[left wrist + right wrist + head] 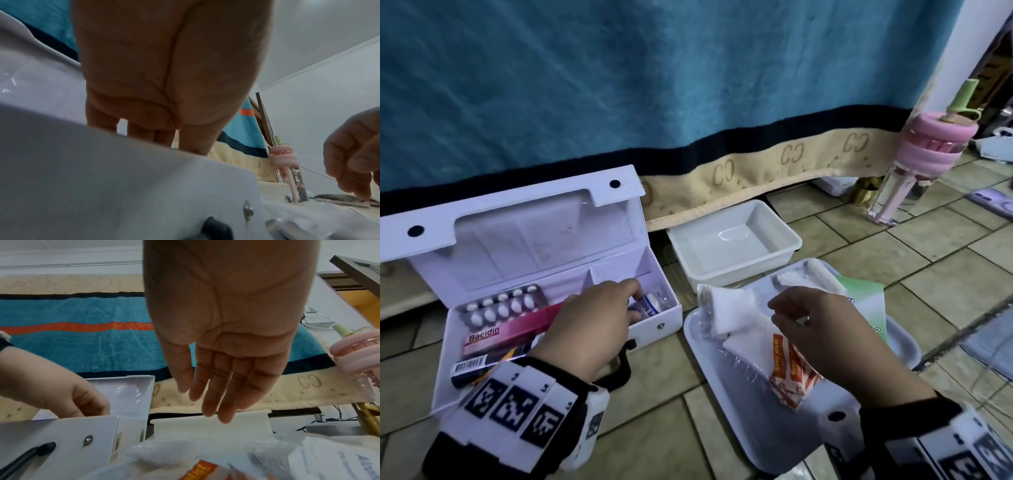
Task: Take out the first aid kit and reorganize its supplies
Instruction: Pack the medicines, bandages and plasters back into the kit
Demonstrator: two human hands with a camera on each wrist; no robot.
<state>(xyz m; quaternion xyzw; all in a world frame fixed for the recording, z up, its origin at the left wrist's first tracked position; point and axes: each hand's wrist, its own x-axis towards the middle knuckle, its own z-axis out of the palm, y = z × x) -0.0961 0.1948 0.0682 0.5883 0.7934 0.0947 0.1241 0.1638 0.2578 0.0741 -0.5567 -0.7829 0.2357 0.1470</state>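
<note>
Nearest to me, my right hand [822,329] hangs over the flat tray [709,370] on the floor, fingers straight and relaxed, holding nothing. Under it lie the orange and white plaster packets [789,370], still waiting, and a little further the white gauze pads [726,310] in clear wrap. A green and white leaflet [866,298] lies at the far side of the same tray.

To the left, the first aid kit [654,325] stands open on the floor, so taking it out is done. My left hand [589,325] reaches into its right compartment and touches a small white and blue packet [649,305]; I cannot tell if the fingers really pinch it. In the left compartment a pill strip [503,305], a pink box [513,334] and a dark tube with barcode [482,365] already lie side by side.

I judge the sorting about half done: the tray supplies must still go back.

Further away stands an empty white tub [736,246], and behind it the blue blanket [619,85] hangs down.
</note>
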